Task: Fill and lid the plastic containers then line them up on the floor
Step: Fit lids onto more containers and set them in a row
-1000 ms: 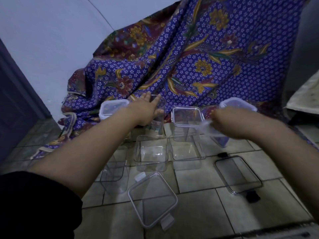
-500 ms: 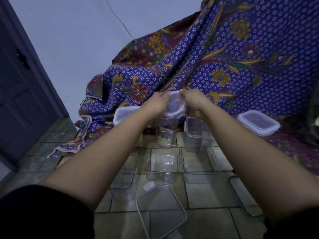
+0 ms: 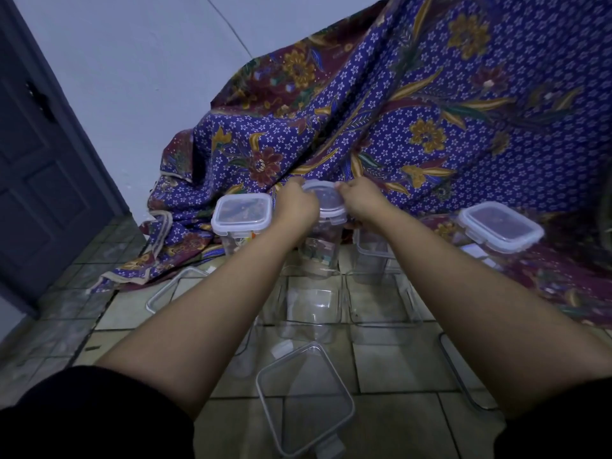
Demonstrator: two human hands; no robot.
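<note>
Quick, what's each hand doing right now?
Left hand: closed on the left edge of the lid atop the middle container.
Right hand: closed on the lid's right edge.

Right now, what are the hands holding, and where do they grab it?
Both hands, left and right, grip the lid by its opposite edges, on top of a filled container.

Rt lid (image 3: 463, 376) cut by arm, near lid (image 3: 306, 402) cut at bottom; jar contents (image 3: 318, 251) blurry.

Clear glossy plastic containers (image 3: 309, 309), printed cloth (image 3: 430, 127), matt floor tiles (image 3: 397, 369)
</note>
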